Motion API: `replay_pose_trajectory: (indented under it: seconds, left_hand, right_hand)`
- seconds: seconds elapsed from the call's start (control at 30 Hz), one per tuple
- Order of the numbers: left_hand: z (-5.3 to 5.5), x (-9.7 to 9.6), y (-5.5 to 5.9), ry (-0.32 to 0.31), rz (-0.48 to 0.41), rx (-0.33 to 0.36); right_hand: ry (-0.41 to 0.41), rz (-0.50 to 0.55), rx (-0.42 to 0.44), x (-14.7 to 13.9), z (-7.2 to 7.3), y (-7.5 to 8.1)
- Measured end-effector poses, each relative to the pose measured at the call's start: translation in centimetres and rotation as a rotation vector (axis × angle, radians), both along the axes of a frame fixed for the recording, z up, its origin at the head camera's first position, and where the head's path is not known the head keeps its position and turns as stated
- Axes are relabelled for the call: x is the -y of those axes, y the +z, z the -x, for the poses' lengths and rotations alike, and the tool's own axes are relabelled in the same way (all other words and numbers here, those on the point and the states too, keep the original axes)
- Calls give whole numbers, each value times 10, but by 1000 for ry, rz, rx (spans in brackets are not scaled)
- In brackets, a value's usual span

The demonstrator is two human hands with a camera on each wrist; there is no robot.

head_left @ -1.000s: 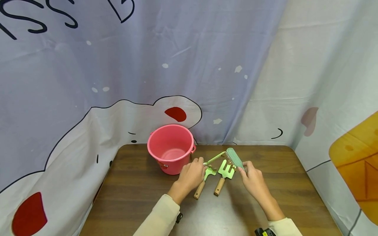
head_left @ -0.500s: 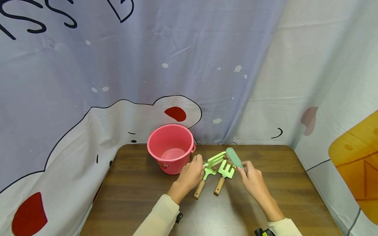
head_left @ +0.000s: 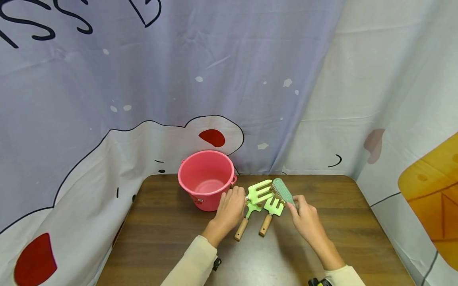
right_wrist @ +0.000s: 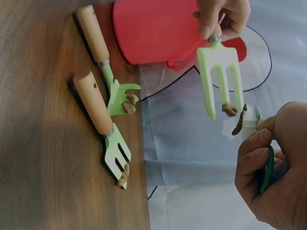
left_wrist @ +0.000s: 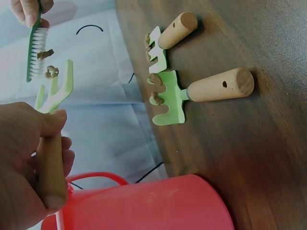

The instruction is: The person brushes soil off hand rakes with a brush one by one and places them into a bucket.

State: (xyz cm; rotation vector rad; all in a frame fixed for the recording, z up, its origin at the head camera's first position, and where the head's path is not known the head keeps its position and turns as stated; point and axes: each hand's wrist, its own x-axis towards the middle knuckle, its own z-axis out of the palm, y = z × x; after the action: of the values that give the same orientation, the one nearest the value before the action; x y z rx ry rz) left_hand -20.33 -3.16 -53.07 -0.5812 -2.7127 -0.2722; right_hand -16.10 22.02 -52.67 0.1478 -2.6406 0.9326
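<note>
My left hand (head_left: 230, 208) grips the wooden handle of a light green three-tined hand fork (head_left: 259, 192), raised above the table. A brown clump (right_wrist: 229, 109) clings to one of its tines. In my right hand (head_left: 305, 216) is a green brush (head_left: 282, 190) with white bristles, held by its handle. Brown matter (right_wrist: 238, 122) sticks to the bristles, which are right by the tine tips. Below lie a small green hand rake (head_left: 253, 207) and another green hand fork (head_left: 273, 205), both wooden-handled, with brown clumps on their prongs.
A pink bucket (head_left: 206, 200) stands at the back left of the wooden table (head_left: 171, 238), close to my left hand. Behind the table's far edge hangs a printed curtain (head_left: 214, 79).
My left hand has turned the hand fork, so its broad face and tines now show instead of its thin edge. My right hand and the brush have stayed almost in place.
</note>
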Motion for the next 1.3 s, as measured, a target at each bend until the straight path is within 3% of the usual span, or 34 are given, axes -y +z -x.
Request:
replay_pose_trajectory:
  seconds: [0.37,0.7,1.13,1.3]
  left_hand:
    - [0,-2,0,11,30,-47]
    - [1,-6,-2,-8,53,-145]
    - [-1,-6,-7,-10,79,-176]
    - [-2,-6,-7,-11,82,-155]
  right_hand:
    - [33,-61,-109,28,-6,-7]
    - [54,-89,-89,52,-9,-11]
    - [16,-128,-105,42,-3,-15]
    - [4,-138,-113,37,-3,-15]
